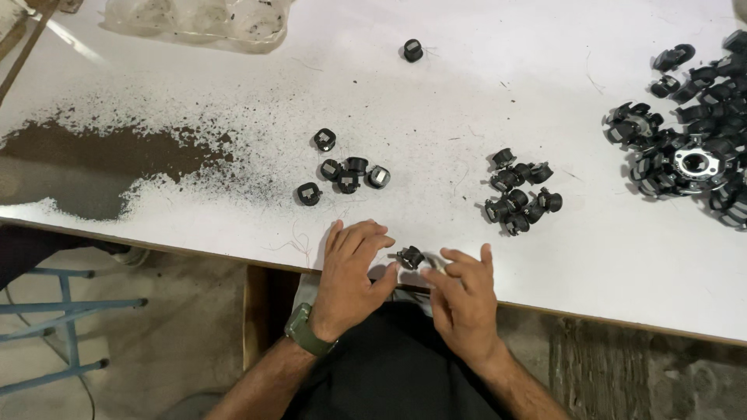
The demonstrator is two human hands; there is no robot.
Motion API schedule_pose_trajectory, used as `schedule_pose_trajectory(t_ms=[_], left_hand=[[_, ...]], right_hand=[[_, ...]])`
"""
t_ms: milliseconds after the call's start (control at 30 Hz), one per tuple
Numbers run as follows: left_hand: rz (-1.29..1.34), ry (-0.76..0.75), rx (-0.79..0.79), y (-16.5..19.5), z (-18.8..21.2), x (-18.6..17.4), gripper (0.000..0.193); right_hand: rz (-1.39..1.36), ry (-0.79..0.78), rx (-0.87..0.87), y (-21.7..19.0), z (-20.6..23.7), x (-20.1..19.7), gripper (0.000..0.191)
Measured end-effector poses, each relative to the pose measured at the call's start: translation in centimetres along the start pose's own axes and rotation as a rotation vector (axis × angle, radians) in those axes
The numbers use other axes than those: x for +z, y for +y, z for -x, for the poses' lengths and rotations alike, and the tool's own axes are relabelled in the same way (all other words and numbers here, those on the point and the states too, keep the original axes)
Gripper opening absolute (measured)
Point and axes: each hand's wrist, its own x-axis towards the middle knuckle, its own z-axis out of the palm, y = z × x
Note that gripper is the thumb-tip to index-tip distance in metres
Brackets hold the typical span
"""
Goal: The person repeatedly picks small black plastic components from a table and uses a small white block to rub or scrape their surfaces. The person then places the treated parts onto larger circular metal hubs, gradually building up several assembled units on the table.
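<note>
A small black plastic part with a metal inset lies at the near edge of the white table, between my two hands. My left hand, with a green wristwatch, rests palm down just left of it, its thumb reaching toward the part. My right hand sits just right of it with loosely curled fingers, fingertips close to or touching the part. Whether either hand grips the part is unclear.
Several similar black parts lie in a left cluster and a right cluster; one lone part sits farther back. A big pile lies at the right edge. Dark powder covers the table's left side. A clear plastic tray sits at the back left, and a blue metal frame stands at the lower left.
</note>
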Motion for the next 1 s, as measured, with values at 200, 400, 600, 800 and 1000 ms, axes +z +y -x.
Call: schedule_pose_trajectory(t_ms=[200, 400, 600, 800, 1000], left_hand=[[0.065, -0.042, 0.004, 0.3, -1.7, 0.0, 0.009], [0.034, -0.123, 0.038, 0.5, -2.0, 0.5, 0.006], [0.065, -0.142, 0.011, 0.4, -1.8, 0.8, 0.005], [0.0, -0.123, 0.072, 0.2, -0.9, -0.5, 0.008], [-0.225, -0.092, 0.299, 0.1, 0.0, -0.9, 0.012]], right_hand=[[0.102, -0.118, 0.079, 0.1, -2.4, 0.2, 0.045], [0.058, -0.176, 0.02, 0.2, -3.0, 0.2, 0.042], [0.007, -0.17, 0.016, 0.4, -2.5, 0.3, 0.043], [0.02, -0.145, 0.079, 0.6, -2.3, 0.6, 0.039], [0.023, -0.139, 0.091, 0.5, -2.2, 0.8, 0.037]])
